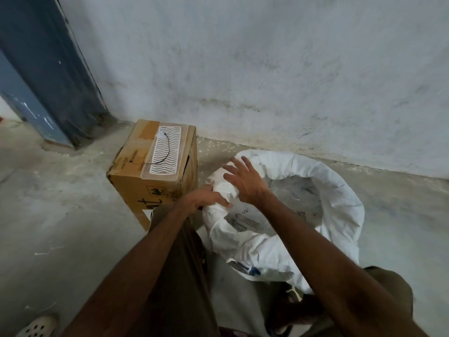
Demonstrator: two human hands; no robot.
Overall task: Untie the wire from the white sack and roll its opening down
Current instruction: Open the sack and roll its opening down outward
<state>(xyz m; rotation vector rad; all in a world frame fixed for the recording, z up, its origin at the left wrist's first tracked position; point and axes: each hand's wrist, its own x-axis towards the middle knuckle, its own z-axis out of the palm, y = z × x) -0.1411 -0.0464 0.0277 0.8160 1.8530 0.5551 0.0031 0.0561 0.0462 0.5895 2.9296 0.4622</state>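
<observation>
The white sack (340,203) stands on the floor with its mouth wide open and its rim rolled outward into a thick cuff. My left hand (209,197) grips the rolled rim at the sack's left side. Just above it, my right hand (243,181) rests on the same rim with fingers spread, pressing the fabric. A thin black wire (165,152) lies loose on a white slotted tray on top of the cardboard box (136,183), apart from the sack.
The cardboard box stands left of the sack, near a blue door frame (48,81). A stained pale wall (267,69) runs behind. Bare concrete floor (60,227) spreads to the left. My legs and a white perforated shoe (36,325) are at the bottom.
</observation>
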